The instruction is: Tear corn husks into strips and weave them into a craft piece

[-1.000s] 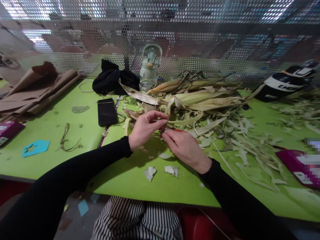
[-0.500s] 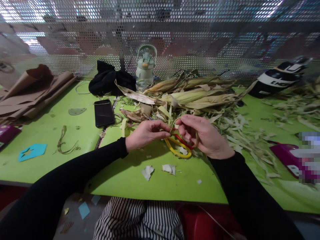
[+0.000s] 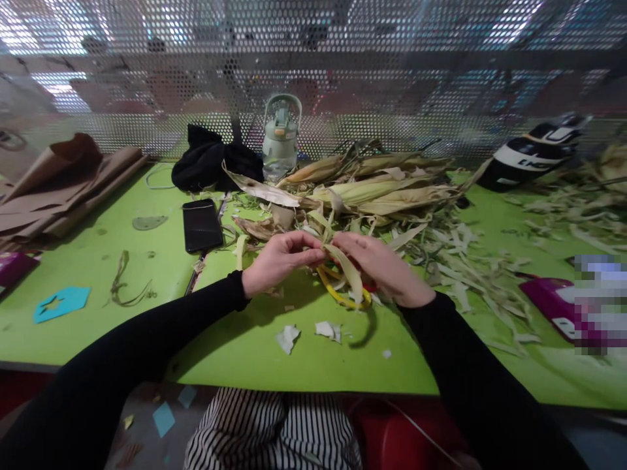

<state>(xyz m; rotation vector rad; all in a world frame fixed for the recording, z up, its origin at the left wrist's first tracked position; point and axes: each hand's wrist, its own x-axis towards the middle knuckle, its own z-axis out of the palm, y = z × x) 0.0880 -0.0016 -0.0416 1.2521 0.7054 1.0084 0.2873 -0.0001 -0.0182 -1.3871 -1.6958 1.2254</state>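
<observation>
My left hand pinches a pale corn husk strip between thumb and fingertips. My right hand meets it fingertip to fingertip, its fingers closed on the same strip. The strip's broad end hangs down towards me between the hands. Under them on the table lies a yellow loop with a bit of red beside it, perhaps scissors handles, partly covered by the strip and my right hand. Just behind the hands rests a pile of dried corn husks.
Shredded husk covers the green table on the right. A phone, black cloth and pale green bottle stand left of the pile. A black bottle leans at right. White paper scraps lie in front.
My right hand has turned palm down and moved left, close to my left hand. The strip's broad end now hangs over the yellow loop. The view has shifted slightly.
</observation>
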